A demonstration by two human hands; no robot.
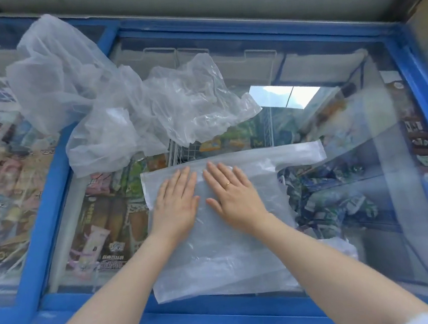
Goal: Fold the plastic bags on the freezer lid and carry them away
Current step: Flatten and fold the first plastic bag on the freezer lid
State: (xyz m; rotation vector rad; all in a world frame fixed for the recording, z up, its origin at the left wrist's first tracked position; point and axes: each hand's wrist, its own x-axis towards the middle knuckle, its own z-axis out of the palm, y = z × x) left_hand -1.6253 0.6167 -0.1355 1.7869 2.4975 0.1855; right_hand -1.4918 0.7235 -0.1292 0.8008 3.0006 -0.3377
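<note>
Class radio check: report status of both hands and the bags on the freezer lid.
Left hand and right hand open, pressing flat bag. Crumpled bags wait behind on the freezer lid. Nothing in the way.

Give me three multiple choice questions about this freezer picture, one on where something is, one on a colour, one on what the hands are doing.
1. Where does the crumpled heap of clear plastic bags lie?
A. beyond the flattened bag
B. on the floor
C. inside the freezer

2. What colour is the frame of the glass freezer lid?
A. red
B. blue
C. white

3. How do the left hand and right hand meet the flattened translucent plastic bag?
A. pinching its corners
B. lifting it
C. pressing flat on it

Answers: 1 A, the heap sits farther from the person; 2 B, blue bars edge the glass; 3 C, fingers lie straight on the bag.
</note>
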